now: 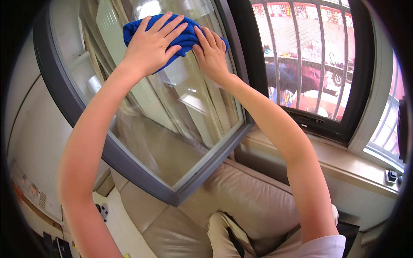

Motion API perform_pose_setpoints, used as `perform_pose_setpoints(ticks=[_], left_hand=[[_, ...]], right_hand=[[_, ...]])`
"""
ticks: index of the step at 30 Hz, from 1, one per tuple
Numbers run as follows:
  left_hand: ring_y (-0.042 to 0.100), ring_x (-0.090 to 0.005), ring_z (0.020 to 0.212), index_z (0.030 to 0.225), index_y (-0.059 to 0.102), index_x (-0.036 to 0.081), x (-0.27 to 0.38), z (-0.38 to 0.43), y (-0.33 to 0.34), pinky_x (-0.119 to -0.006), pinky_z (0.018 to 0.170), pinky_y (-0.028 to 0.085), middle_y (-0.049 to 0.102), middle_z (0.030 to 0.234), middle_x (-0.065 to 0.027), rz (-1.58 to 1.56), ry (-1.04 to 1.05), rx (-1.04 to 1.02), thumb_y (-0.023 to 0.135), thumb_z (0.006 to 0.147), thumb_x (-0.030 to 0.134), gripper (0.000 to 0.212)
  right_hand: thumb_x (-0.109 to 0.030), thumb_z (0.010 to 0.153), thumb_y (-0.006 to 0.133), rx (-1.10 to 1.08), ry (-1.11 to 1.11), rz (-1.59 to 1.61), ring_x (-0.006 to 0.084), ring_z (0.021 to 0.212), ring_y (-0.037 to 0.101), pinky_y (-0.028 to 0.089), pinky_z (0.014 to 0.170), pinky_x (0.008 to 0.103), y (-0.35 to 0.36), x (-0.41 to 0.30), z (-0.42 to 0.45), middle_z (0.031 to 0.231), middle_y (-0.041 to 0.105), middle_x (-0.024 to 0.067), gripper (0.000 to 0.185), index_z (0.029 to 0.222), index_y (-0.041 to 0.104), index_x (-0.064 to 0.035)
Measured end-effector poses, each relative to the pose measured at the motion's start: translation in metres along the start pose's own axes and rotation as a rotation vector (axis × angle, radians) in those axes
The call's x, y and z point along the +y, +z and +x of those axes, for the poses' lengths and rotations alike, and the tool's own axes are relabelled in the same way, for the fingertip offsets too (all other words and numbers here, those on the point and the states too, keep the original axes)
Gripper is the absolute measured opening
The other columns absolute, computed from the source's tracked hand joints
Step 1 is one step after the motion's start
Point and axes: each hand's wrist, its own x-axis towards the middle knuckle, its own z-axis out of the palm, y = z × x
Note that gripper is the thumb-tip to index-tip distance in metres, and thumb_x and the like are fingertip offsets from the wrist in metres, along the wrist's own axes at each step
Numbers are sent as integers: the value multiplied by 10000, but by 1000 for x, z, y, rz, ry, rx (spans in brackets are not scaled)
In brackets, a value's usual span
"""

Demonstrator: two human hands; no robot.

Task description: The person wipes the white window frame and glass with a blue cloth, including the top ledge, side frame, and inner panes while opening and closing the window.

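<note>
A folded blue cloth lies against the glass pane of an opened window sash. My left hand presses flat on the left part of this cloth, its fingers spread. At the cloth's right end, my right hand has its fingers bent over the fabric, near the sash's right side. A dark grey frame surrounds the glass, and its lower corner points toward me. Whatever part of the cloth is under my palms stays hidden.
Below the sash is a beige leather sofa, with my legs on it. Pale curtains show through the glass. To the right are the window opening with metal bars and a sill bearing a small dark object.
</note>
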Motion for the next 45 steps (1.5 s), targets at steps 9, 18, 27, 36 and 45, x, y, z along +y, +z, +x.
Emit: perform_pose_setpoints(ticks=[9, 18, 27, 36, 45], left_hand=[[293, -190, 1419, 1453, 395, 162, 91, -35, 18, -477, 1139, 239, 319, 1548, 34, -144, 27, -82, 550, 923, 393, 599], [260, -189, 1434, 1458, 390, 163, 198, -38, 57, -473, 1142, 232, 305, 1556, 15, -167, 66, -153, 532, 925, 393, 597], [318, -192, 1406, 1423, 444, 137, 285, -47, 85, -519, 1106, 269, 372, 1518, -3, -141, -18, -105, 511, 877, 210, 555], [336, -203, 1400, 1391, 482, 77, 356, -89, 78, -476, 1137, 239, 413, 1495, -46, -345, 25, -235, 493, 839, 198, 564], [301, -185, 1415, 1405, 463, 74, 365, -128, 51, -447, 1148, 201, 379, 1514, -21, -426, -56, -333, 533, 832, 179, 586]], right_hand=[[-221, 950, 538, -198, 138, 83, 333, 1322, 374, 298, 1069, 443, -40, 1, -104, 1448, 418, 121, 509, 1431, 417, -106], [-77, 896, 590, -248, 185, 34, 328, 1252, 471, 395, 1029, 421, -87, 34, -193, 1412, 474, 122, 507, 1389, 475, -86], [-2, 801, 565, -306, 259, -191, 259, 1155, 521, 434, 913, 396, -105, 48, -247, 1325, 548, 56, 493, 1287, 576, -84], [11, 741, 577, -655, 363, -373, 279, 1143, 516, 487, 820, 459, -143, 27, -307, 1320, 544, 31, 506, 1240, 597, -73], [38, 727, 599, -783, 501, -289, 320, 1173, 499, 508, 842, 504, -147, -7, -310, 1352, 519, 43, 542, 1251, 590, -100]])
